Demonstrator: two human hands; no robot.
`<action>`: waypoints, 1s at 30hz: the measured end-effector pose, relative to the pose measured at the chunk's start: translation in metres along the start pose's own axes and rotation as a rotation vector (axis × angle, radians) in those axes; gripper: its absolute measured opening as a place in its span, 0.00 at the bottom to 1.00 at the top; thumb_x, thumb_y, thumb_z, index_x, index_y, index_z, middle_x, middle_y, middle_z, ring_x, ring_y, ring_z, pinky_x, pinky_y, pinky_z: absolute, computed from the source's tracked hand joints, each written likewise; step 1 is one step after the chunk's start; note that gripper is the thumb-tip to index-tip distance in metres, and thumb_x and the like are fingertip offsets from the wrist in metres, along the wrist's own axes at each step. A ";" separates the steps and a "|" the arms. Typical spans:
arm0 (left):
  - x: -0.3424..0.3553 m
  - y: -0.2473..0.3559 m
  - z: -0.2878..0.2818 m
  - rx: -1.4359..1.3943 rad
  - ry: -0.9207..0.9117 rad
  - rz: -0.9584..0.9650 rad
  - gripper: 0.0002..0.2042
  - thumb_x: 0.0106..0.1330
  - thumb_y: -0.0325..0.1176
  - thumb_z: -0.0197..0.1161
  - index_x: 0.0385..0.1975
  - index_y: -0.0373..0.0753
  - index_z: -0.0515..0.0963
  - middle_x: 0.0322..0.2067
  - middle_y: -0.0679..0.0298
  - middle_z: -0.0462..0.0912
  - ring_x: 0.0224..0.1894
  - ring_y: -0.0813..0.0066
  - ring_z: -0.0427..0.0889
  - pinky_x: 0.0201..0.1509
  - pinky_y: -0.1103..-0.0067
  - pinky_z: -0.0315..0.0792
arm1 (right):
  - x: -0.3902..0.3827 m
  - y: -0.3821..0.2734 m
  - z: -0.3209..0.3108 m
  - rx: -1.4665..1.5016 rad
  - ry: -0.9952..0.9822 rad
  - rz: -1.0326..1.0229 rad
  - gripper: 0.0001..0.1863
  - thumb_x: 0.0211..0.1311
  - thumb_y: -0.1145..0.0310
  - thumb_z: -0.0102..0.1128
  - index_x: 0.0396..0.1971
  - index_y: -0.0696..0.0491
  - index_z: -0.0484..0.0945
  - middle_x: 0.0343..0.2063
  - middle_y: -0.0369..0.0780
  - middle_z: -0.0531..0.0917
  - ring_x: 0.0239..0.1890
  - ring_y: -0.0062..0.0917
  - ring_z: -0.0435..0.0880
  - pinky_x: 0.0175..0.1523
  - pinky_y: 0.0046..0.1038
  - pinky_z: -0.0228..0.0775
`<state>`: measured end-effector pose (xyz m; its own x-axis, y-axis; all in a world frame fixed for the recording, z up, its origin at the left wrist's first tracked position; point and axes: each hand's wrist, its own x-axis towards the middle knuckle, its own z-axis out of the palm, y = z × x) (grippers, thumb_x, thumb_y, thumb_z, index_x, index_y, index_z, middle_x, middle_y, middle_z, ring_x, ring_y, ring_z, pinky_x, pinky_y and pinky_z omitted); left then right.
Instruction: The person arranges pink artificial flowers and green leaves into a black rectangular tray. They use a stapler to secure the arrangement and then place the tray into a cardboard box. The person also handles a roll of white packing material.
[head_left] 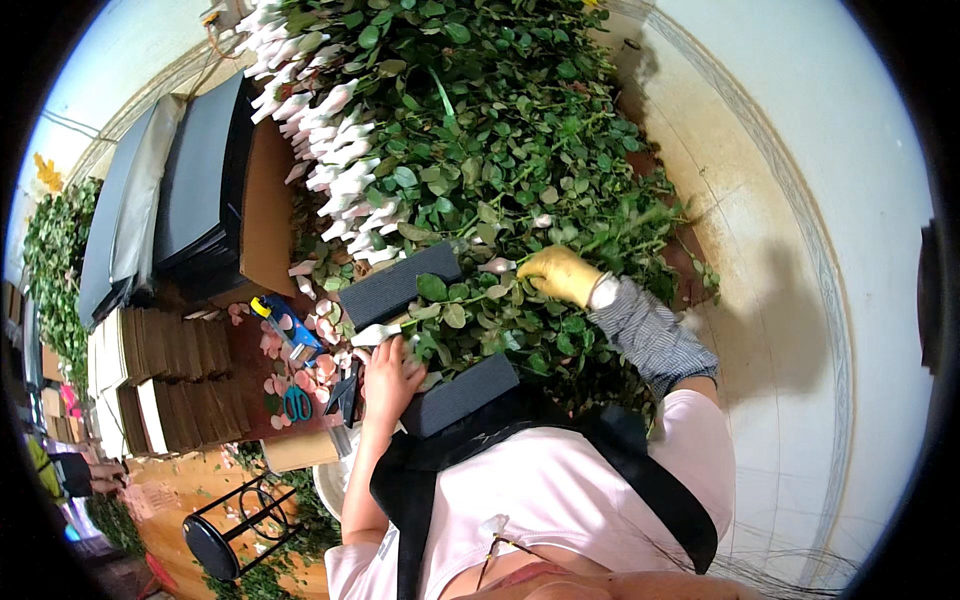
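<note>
A rose with a white-sleeved bud (376, 335) lies with its leafy stem running right, between two dark grey ribbed blocks, the far block (400, 287) and the near block (462, 396). My bare left hand (392, 378) is curled against it, fingertips closed at the neck below the bud. Farther right, my right hand (562, 276), in a yellow glove and a grey checked oversleeve, pinches a rose (497, 265) near its pale bud. Its fingertips are partly lost among leaves. A large heap of roses (500, 130) spreads behind both hands, white-sleeved buds (335, 150) pointing left.
Left of my hands are loose pink petals (325, 330), teal-handled scissors (297, 403) and a blue and yellow tool (285, 325). Stacked cardboard pieces (175, 375) and dark sheets (205, 170) stand farther left. A black stool (210, 547) is on the floor. A white wall (860, 150) bounds the right.
</note>
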<state>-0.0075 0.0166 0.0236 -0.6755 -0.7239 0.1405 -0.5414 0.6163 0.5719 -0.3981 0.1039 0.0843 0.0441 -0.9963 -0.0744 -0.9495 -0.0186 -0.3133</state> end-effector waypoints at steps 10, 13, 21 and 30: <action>0.003 0.022 -0.009 0.381 0.048 0.023 0.28 0.52 0.43 0.74 0.53 0.39 0.79 0.58 0.50 0.70 0.61 0.50 0.69 0.64 0.58 0.66 | -0.011 -0.055 0.025 -0.418 -0.442 0.497 0.15 0.58 0.73 0.65 0.46 0.46 0.87 0.44 0.37 0.89 0.46 0.34 0.88 0.47 0.33 0.82; 0.018 0.019 -0.013 0.239 0.036 0.099 0.29 0.48 0.42 0.77 0.51 0.38 0.79 0.61 0.47 0.67 0.65 0.44 0.64 0.65 0.57 0.66 | -0.009 -0.002 0.081 -0.218 -0.368 0.477 0.17 0.59 0.74 0.63 0.49 0.49 0.85 0.45 0.44 0.88 0.46 0.39 0.87 0.50 0.35 0.80; 0.008 -0.008 0.006 0.177 0.041 0.012 0.36 0.44 0.44 0.80 0.54 0.39 0.74 0.63 0.42 0.63 0.63 0.39 0.65 0.66 0.52 0.62 | 0.043 0.007 -0.059 0.424 -0.046 0.195 0.27 0.68 0.66 0.62 0.66 0.49 0.71 0.59 0.45 0.79 0.54 0.33 0.81 0.62 0.35 0.73; 0.003 -0.007 0.009 -0.033 0.110 -0.068 0.35 0.44 0.41 0.82 0.53 0.38 0.74 0.65 0.42 0.61 0.65 0.39 0.64 0.68 0.53 0.63 | 0.164 0.051 -0.021 -0.569 0.182 0.105 0.17 0.62 0.78 0.60 0.47 0.43 0.85 0.44 0.36 0.88 0.49 0.29 0.86 0.54 0.31 0.79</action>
<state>-0.0099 0.0130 0.0128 -0.5778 -0.7945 0.1871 -0.5660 0.5552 0.6095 -0.4454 -0.0621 0.0756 -0.0655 -0.9927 0.1015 -0.9652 0.0888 0.2460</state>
